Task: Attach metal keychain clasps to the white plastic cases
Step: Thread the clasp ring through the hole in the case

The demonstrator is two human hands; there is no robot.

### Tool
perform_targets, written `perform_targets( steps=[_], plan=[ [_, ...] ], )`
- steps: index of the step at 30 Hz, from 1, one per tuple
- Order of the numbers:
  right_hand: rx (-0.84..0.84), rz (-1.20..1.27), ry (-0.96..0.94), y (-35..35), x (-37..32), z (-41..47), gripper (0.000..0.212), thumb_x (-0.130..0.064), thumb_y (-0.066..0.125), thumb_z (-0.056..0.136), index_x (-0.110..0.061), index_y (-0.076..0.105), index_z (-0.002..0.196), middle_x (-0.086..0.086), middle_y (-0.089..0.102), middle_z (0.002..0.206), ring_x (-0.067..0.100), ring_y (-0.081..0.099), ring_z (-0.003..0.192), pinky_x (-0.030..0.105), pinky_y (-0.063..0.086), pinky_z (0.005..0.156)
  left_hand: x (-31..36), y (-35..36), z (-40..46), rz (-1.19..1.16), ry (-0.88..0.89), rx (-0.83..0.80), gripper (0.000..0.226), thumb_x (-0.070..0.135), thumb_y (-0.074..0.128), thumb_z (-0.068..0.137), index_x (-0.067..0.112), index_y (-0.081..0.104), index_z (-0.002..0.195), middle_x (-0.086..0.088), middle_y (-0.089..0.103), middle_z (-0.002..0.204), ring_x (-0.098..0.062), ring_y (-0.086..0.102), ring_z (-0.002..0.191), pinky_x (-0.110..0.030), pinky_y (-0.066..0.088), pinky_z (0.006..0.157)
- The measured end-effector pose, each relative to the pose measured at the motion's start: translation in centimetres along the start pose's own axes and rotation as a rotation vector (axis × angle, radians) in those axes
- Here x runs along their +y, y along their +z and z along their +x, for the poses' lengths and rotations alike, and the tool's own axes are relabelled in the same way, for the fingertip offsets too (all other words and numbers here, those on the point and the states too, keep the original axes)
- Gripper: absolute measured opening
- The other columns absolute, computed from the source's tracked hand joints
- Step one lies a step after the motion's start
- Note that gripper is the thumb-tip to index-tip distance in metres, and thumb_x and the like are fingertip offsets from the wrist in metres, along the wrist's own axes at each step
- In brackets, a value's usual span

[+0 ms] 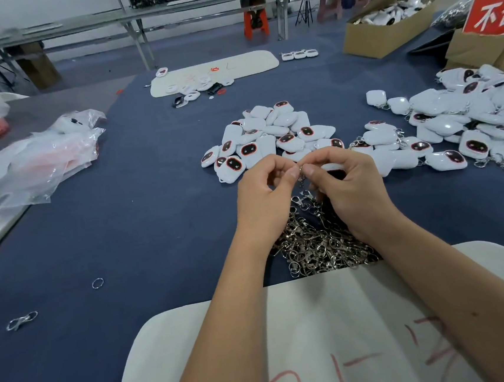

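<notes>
Far left on the blue bench: crumpled plastic bags and one loose clasp. Centre: left hand and right hand meet, fingers curled, pinching a metal keychain clasp between them; the right hand appears also to hold a white plastic case, mostly hidden. Below lies the clasp heap; behind, bare cases. Right: cases with clasps fitted.

White cases heaped mid-table; silver clasps piled nearer; one clasp dangles beside a case.
</notes>
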State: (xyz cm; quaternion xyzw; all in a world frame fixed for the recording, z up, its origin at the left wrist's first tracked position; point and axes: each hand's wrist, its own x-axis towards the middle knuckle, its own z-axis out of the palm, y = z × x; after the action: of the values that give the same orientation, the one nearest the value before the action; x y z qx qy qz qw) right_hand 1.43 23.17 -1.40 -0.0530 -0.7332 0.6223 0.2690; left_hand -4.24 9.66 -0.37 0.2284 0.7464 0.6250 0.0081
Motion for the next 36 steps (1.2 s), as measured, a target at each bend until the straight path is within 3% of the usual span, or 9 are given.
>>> perform_targets(
  steps=[2, 4, 13, 19, 24, 26, 28, 32, 36],
  plan=[
    [-0.007, 0.007, 0.002, -0.1, -0.1, -0.1, 0.015, -0.007, 0.07, 0.096, -0.018, 0.078, 0.091, -0.006, 0.064, 0.065, 0.015, 0.054, 0.059, 0.027, 0.049, 0.057, -0.1, 0.0, 0.0, 0.002, -0.009, -0.03, 0.012, 0.01, 0.064, 0.098, 0.012, 0.069, 0.087, 0.001, 0.062, 0.078, -0.018, 0.053, 0.074, -0.05, 0.054, 0.076],
    [-0.007, 0.02, 0.001, -0.2, -0.2, -0.1, 0.015, -0.006, 0.07, 0.096, -0.016, 0.079, 0.091, -0.007, 0.064, 0.064, 0.014, 0.053, 0.058, 0.024, 0.049, 0.057, -0.1, 0.0, 0.0, 0.02, -0.004, -0.044, 0.013, 0.009, 0.063, 0.099, 0.012, 0.068, 0.087, 0.002, 0.06, 0.075, -0.019, 0.052, 0.073, -0.055, 0.054, 0.077],
    [0.033, 0.066, -0.004, -0.1, 0.3, 0.1, 0.01, -0.007, 0.072, 0.096, -0.014, 0.079, 0.092, -0.007, 0.067, 0.063, 0.013, 0.054, 0.056, 0.024, 0.049, 0.058, 0.1, 0.1, -0.2, -0.041, -0.016, -0.03, 0.015, 0.007, 0.065, 0.097, 0.015, 0.071, 0.087, 0.013, 0.063, 0.069, -0.008, 0.057, 0.067, -0.05, 0.057, 0.077],
    [0.024, 0.07, -0.021, -0.3, 0.7, 0.2, 0.016, -0.007, 0.073, 0.094, -0.02, 0.08, 0.088, -0.006, 0.068, 0.065, 0.012, 0.056, 0.058, 0.023, 0.05, 0.059, 0.1, 0.1, -0.1, -0.006, -0.018, -0.029, 0.016, 0.009, 0.066, 0.097, 0.019, 0.07, 0.084, 0.002, 0.064, 0.075, -0.02, 0.058, 0.074, -0.054, 0.058, 0.08],
    [0.027, 0.082, -0.018, -0.3, 0.7, 0.2, 0.013, -0.008, 0.072, 0.096, -0.018, 0.08, 0.094, -0.006, 0.069, 0.068, 0.011, 0.058, 0.06, 0.023, 0.051, 0.06, -0.2, 0.4, -0.1, 0.037, 0.033, -0.004, 0.012, 0.013, 0.067, 0.096, 0.016, 0.069, 0.085, 0.011, 0.061, 0.071, -0.011, 0.054, 0.069, -0.033, 0.053, 0.068],
    [0.024, 0.187, 0.054, -0.2, 0.4, 0.3, 0.011, -0.014, 0.066, 0.101, -0.014, 0.076, 0.104, 0.0, 0.069, 0.074, 0.013, 0.06, 0.066, 0.028, 0.054, 0.062, -0.2, 0.6, -0.2, 0.053, 0.05, 0.013, 0.013, 0.014, 0.067, 0.096, 0.018, 0.069, 0.083, 0.015, 0.061, 0.07, -0.004, 0.052, 0.066, -0.022, 0.049, 0.064],
    [0.032, 0.351, 0.202, -0.1, -0.1, 0.6, 0.025, -0.028, 0.054, 0.108, -0.011, 0.071, 0.11, 0.007, 0.072, 0.085, 0.017, 0.063, 0.072, 0.031, 0.054, 0.064, -0.3, 0.6, -0.2, 0.069, 0.057, 0.026, 0.015, 0.015, 0.067, 0.096, 0.021, 0.068, 0.082, 0.015, 0.062, 0.071, -0.001, 0.052, 0.065, -0.016, 0.047, 0.062],
    [0.003, 0.536, 0.39, -0.5, -0.8, 0.9, 0.057, -0.047, 0.029, 0.112, -0.002, 0.062, 0.121, 0.014, 0.072, 0.092, 0.023, 0.065, 0.073, 0.032, 0.054, 0.068, -0.4, 0.5, -0.2, 0.088, 0.077, 0.026, 0.014, 0.013, 0.067, 0.094, 0.019, 0.068, 0.082, 0.007, 0.067, 0.078, -0.001, 0.054, 0.067, -0.015, 0.047, 0.063],
    [-0.037, 0.589, 0.415, -0.6, -0.9, 0.8, 0.058, -0.043, 0.026, 0.113, 0.001, 0.059, 0.131, 0.014, 0.072, 0.095, 0.023, 0.066, 0.079, 0.032, 0.057, 0.072, -0.2, 0.5, -0.3, 0.064, 0.056, 0.022, 0.012, 0.011, 0.067, 0.093, 0.017, 0.068, 0.082, 0.005, 0.064, 0.073, -0.003, 0.052, 0.064, -0.015, 0.046, 0.06]
  ],
)
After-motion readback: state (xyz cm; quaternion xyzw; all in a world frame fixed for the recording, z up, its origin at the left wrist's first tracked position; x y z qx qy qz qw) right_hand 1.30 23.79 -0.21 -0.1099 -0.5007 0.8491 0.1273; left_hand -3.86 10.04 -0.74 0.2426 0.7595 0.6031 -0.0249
